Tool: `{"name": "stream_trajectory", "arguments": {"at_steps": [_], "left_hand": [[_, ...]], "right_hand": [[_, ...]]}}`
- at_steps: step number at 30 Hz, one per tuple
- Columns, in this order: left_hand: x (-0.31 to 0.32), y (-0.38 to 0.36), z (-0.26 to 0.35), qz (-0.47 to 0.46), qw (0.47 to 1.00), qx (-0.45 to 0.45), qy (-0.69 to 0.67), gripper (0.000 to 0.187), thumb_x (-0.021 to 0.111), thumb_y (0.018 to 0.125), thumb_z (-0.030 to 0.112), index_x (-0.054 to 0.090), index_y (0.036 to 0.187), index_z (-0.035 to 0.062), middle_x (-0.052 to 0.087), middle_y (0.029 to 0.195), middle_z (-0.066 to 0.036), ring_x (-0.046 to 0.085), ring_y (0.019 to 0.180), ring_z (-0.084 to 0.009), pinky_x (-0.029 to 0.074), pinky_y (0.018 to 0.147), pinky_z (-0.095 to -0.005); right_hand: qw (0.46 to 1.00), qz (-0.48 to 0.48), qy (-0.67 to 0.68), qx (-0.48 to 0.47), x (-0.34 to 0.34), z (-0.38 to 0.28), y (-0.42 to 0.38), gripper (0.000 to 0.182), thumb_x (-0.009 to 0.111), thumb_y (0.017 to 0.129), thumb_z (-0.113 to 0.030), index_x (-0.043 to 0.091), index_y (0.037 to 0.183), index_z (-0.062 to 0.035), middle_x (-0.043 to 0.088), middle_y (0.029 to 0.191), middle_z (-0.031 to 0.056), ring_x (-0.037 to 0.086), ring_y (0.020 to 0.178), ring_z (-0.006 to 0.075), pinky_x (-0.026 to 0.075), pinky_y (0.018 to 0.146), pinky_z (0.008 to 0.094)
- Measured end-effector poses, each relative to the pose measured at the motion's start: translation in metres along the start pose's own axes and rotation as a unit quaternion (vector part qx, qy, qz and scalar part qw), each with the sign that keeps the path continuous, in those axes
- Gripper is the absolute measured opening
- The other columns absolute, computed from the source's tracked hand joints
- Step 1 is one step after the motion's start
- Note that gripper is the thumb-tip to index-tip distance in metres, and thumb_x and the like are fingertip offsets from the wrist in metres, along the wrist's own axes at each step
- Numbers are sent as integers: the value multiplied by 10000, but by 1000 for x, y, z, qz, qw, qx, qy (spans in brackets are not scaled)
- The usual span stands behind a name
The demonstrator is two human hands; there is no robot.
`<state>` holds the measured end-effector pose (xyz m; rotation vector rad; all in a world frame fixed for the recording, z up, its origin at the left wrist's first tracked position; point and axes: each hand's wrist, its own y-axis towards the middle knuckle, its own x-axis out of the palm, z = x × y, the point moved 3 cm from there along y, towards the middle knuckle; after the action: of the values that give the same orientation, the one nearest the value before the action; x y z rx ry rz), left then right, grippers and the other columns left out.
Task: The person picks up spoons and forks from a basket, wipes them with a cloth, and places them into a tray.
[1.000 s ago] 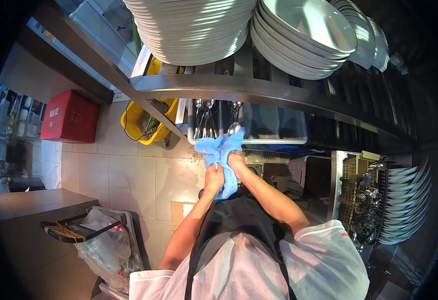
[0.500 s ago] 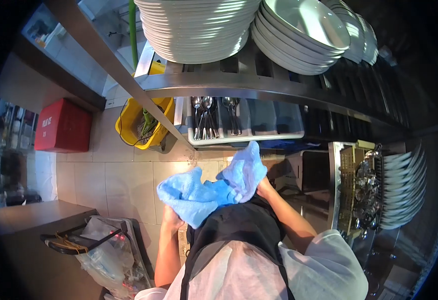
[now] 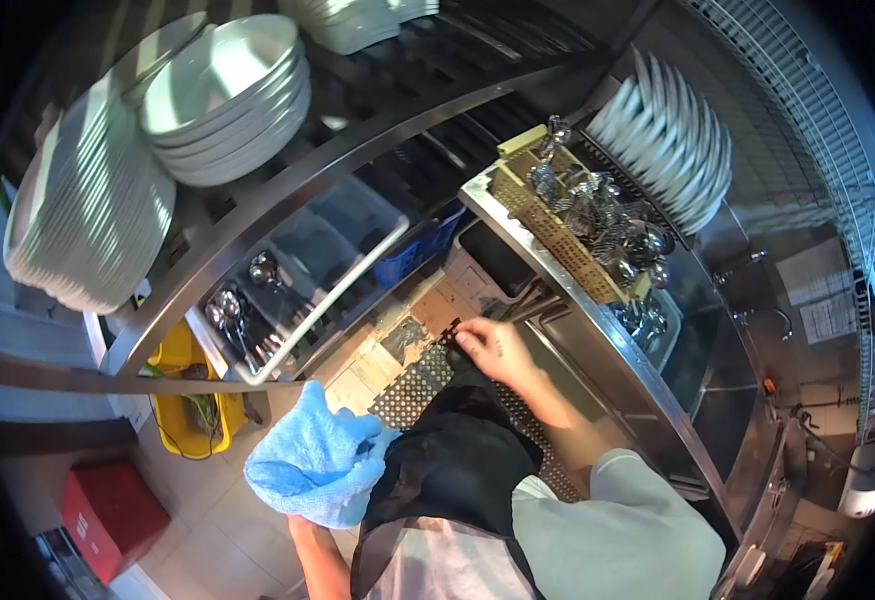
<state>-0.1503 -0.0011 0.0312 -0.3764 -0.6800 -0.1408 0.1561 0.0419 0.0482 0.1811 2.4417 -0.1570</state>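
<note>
A fluffy blue cloth [image 3: 318, 455] is draped over and bunched around my left hand [image 3: 306, 528]. Most of that hand is hidden under it, with only the wrist side showing below. My right hand [image 3: 498, 352] is off the cloth, in front of the black apron and above the dotted floor mat. Its fingers are loosely bent and I see nothing in them. Closest to it on the right is the metal counter edge, where a yellow basket [image 3: 558, 235] stands full of spoons and other metal cutlery [image 3: 593, 205].
Stacked white bowls [image 3: 228, 100] and plates [image 3: 93, 210] stand on the slatted shelf. Below it, a grey cutlery tray [image 3: 333, 285] holds several spoons. More white plates [image 3: 673, 140] stand in a rack. A yellow bucket [image 3: 173, 425] and red box [image 3: 113, 520] are on the left.
My right hand has let go of the blue cloth and moved away to the right. The cloth now hangs from my left hand alone. The view has turned right, towards the cutlery basket.
</note>
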Motion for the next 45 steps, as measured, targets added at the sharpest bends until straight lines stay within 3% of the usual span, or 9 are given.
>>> {"name": "stream_trajectory", "arguments": {"at_steps": [9, 15, 21, 25, 27, 29, 34, 41, 45], "left_hand": [[47, 22, -39, -47, 994, 21, 101, 488, 527, 782, 284, 374, 1178, 43, 445, 1148, -123, 444, 1049, -259, 361, 891, -401], [70, 52, -48, -47, 984, 37, 170, 478, 526, 781, 276, 380, 1171, 42, 449, 1143, -125, 447, 1046, -261, 362, 888, -401], [116, 71, -68, -20, 971, 59, 231, 467, 525, 780, 268, 387, 1165, 41, 452, 1138, -128, 449, 1042, -263, 363, 885, -400], [147, 66, -88, 0, 959, 72, 275, 461, 524, 780, 262, 391, 1161, 40, 454, 1134, -129, 450, 1040, -264, 364, 883, -400], [159, 55, -100, 8, 952, 78, 295, 457, 523, 780, 260, 393, 1158, 39, 455, 1133, -130, 451, 1038, -265, 365, 882, -400], [171, 47, -113, 17, 946, 83, 314, 454, 523, 779, 257, 395, 1156, 39, 456, 1131, -131, 452, 1037, -265, 365, 881, -400], [193, 48, -125, 29, 927, 94, 362, 445, 522, 779, 250, 400, 1151, 37, 459, 1127, -133, 453, 1034, -267, 366, 879, -399], [193, 57, -114, 29, 900, 113, 419, 434, 520, 778, 241, 408, 1143, 36, 463, 1121, -135, 456, 1030, -269, 368, 875, -399], [194, 63, -113, 23, 886, 120, 448, 427, 519, 777, 235, 412, 1139, 35, 465, 1118, -137, 457, 1028, -270, 369, 873, -399]], "right_hand": [[968, 244, -40, -34, -261, 62, 46, 192, 544, 789, -148, 579, 894, 9, 597, 751, 73, 550, 692, 130, 432, 632, 264], [982, 189, 8, 3, -349, 137, 107, 211, 568, 773, -112, 555, 923, 35, 589, 700, 56, 539, 644, 94, 427, 592, 231], [999, 28, -8, -39, -344, 185, 224, 259, 601, 734, -154, 567, 934, 7, 616, 772, 109, 579, 718, 141, 444, 646, 273], [994, 16, -59, -86, -327, 217, 303, 314, 586, 763, -123, 505, 1031, 17, 573, 798, 56, 536, 721, 101, 441, 652, 254], [994, -6, 82, 73, -318, 232, 336, 322, 573, 783, -202, 515, 1027, 0, 572, 791, 49, 541, 707, 119, 440, 634, 266], [984, -1, 144, 101, -311, 238, 359, 312, 563, 791, -248, 529, 990, -11, 562, 766, 40, 529, 677, 117, 435, 606, 261], [959, -50, 217, 174, -293, 240, 383, 254, 543, 800, -308, 550, 790, -54, 485, 612, 0, 438, 525, 100, 406, 515, 235], [911, -100, 349, 194, -283, 247, 377, 217, 407, 844, -201, 549, 789, -47, 537, 663, 32, 431, 488, 102, 332, 396, 224], [935, 37, 334, 118, -277, 247, 351, 177, 433, 843, -190, 531, 806, -48, 497, 618, 19, 422, 427, 93, 310, 345, 229]]}}
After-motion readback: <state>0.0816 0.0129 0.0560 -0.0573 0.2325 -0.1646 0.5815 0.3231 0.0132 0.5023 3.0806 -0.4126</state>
